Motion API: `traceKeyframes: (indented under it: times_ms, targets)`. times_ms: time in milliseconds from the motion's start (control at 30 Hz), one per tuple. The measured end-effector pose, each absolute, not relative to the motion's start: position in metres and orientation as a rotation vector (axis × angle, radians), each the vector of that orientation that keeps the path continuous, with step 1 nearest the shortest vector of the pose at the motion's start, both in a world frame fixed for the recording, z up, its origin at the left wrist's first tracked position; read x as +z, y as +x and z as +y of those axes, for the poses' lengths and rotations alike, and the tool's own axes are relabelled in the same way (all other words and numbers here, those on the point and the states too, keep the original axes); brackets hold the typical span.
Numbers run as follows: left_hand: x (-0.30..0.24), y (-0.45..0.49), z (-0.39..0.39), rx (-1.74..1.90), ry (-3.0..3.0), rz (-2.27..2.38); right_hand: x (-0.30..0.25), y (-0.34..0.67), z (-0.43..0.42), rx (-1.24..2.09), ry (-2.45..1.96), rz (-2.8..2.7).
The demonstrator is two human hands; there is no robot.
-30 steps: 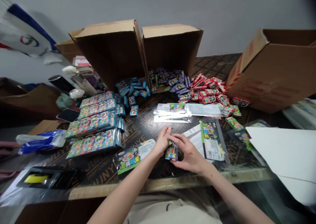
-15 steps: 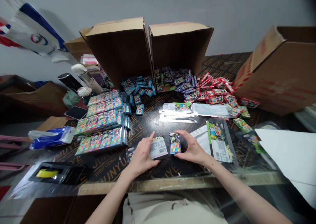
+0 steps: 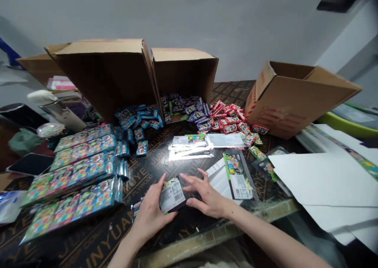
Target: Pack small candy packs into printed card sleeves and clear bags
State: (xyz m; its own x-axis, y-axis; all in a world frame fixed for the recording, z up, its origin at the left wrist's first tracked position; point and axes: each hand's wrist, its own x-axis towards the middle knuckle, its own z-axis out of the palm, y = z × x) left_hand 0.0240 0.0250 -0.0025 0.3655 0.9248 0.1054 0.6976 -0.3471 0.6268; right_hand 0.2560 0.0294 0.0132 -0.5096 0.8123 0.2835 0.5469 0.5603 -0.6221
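My left hand [image 3: 149, 211] holds the left side of a flat printed plastic bag [image 3: 173, 195], thumb along the near edge and fingertips at the far edge. The bag has a grey label with a barcode. At its right edge my right hand [image 3: 208, 195] is open, fingers apart and no packet visible in it. The small purple packet is out of sight; I cannot tell whether it is inside the bag. Partly hidden behind my left hand lies another small packet [image 3: 136, 207]. Right of my right hand, a green-and-black printed bag [image 3: 236, 173] lies over white paper [image 3: 217, 177].
Rows of wrapped multi-packs [image 3: 79, 173] stand at left. Blue packets [image 3: 137, 118], purple packets [image 3: 195, 112] and red packets [image 3: 227, 116] lie in piles before cardboard boxes [image 3: 180, 53]. Silvery printed bags [image 3: 190, 148] lie mid-table. White sheets [image 3: 298, 177] and a box [image 3: 292, 106] stand right.
The small purple packet that my right hand held has gone from sight, and that hand's fingers have spread at the bag's edge. The camera view has turned to the right.
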Motion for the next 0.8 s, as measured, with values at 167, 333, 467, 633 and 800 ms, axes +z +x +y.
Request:
traceKeyframes:
  times_ms: [167,333,467,633,800]
  targets:
    - [-0.020,0.022,0.025,0.520,2.222,1.397,0.006,0.320,0.121,0.035,-1.804,-1.597]
    - [-0.045,0.018,0.014,0.463,2.216,1.396,0.001,0.405,0.206,0.013,-2.337,-1.176]
    - [-0.047,0.016,0.012,0.505,2.159,1.379,0.008,0.410,0.213,0.003,-2.300,-1.214]
    - [-0.014,0.039,0.026,0.765,1.857,1.387,0.020,0.333,0.156,0.262,-1.518,-1.834]
    - [0.014,0.079,0.043,0.920,1.027,1.176,0.032,0.257,0.070,0.524,-1.027,-2.305]
